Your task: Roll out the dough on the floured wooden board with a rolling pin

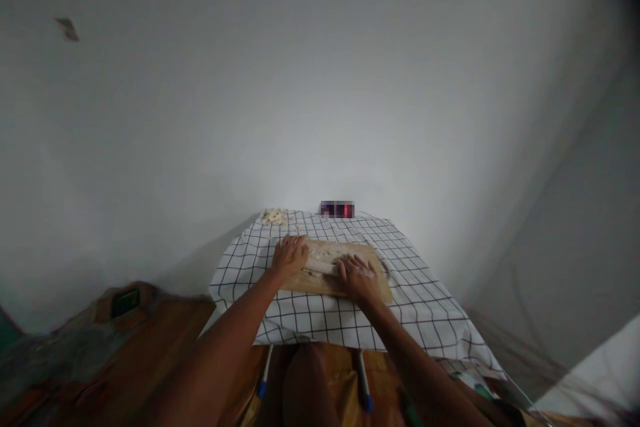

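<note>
On a floured wooden board (376, 255) lies a pale cylindrical roll (320, 267), dusted white; I cannot tell whether it is dough or a rolling pin. My left hand (291, 253) rests over the roll's left end, its fingers stretched forward. Over the right end lies my right hand (357, 273), palm down with the fingers spread and whitish dust on it. Both palms hide the roll's ends. Small pale crumbs are scattered on the board around the roll.
A white cloth with a black grid (415, 287) covers the table. Pale strips (274, 216) lie in a heap at its back left corner. A dark blurred-out object (337, 209) stands at the back edge, against a white wall (320, 93). My knee (307, 380) is below the front edge.
</note>
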A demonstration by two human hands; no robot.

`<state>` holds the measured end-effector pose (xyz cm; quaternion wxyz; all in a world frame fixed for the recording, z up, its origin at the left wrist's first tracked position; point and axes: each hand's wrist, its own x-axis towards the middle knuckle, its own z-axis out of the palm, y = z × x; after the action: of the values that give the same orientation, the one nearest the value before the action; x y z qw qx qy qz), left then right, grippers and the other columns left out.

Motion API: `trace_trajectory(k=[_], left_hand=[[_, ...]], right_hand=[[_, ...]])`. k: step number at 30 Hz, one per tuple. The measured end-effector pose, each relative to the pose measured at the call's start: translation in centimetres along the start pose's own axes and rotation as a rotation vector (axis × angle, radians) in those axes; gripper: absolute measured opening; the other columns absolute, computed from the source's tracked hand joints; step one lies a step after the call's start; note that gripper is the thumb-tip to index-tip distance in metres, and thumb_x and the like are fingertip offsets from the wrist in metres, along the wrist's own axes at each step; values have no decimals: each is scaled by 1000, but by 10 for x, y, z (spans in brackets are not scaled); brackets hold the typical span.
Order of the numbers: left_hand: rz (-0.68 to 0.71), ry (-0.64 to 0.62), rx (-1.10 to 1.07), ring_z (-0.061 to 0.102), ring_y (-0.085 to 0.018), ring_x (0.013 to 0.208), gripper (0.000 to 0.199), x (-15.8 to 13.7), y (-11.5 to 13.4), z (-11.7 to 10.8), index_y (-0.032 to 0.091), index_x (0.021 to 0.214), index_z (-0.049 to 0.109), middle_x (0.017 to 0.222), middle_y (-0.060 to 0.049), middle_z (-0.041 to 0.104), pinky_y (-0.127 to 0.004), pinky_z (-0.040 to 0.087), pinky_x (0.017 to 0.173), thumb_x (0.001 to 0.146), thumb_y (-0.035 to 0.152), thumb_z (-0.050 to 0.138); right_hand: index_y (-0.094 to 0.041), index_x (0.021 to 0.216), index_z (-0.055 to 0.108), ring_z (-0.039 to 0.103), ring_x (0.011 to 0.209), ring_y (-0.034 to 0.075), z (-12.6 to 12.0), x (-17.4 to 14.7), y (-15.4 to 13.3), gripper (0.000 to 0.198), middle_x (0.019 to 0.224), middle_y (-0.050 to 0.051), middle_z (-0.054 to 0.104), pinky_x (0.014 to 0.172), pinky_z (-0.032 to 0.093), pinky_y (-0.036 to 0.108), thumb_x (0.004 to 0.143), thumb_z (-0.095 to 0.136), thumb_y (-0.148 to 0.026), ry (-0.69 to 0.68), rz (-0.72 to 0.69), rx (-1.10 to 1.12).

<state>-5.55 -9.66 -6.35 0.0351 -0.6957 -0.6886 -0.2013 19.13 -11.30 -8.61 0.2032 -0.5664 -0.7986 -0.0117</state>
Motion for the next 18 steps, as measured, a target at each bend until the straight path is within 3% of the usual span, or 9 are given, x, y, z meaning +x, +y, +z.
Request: trace_trajectory(k=[5, 10, 15, 18], left_hand=[[-96, -120, -42, 50, -39, 159, 52, 58, 7, 3, 25, 156, 65, 167, -15, 65, -66, 38, 130, 119, 49, 36], [-38, -76, -14, 60, -35, 149, 46, 92, 9, 7, 25, 145, 69, 154, -15, 73, -58, 46, 124, 120, 45, 36], [0, -49, -41, 63, -32, 143, 36, 90, 10, 4, 25, 137, 73, 145, -14, 77, -49, 46, 123, 118, 42, 47], [8, -30, -43, 65, -31, 140, 34, 69, 5, -2, 26, 134, 73, 138, -11, 80, -46, 49, 121, 115, 47, 56]], right_hand=[[-25, 149, 74, 49, 166, 34, -8, 38, 7, 51, 170, 14, 64, 132, 38, 59, 122, 32, -35, -66, 50, -95], [-18, 145, 75, 64, 149, 35, -5, 49, 5, 45, 152, 22, 74, 122, 49, 52, 118, 40, -29, -84, 41, -128], [-21, 143, 75, 64, 149, 42, -6, 29, -15, 48, 148, 22, 75, 111, 57, 62, 120, 34, -30, -114, 39, -111], [-22, 151, 72, 56, 158, 43, -5, 15, -29, 54, 162, 22, 68, 119, 51, 71, 123, 30, -41, -112, 76, -83]])
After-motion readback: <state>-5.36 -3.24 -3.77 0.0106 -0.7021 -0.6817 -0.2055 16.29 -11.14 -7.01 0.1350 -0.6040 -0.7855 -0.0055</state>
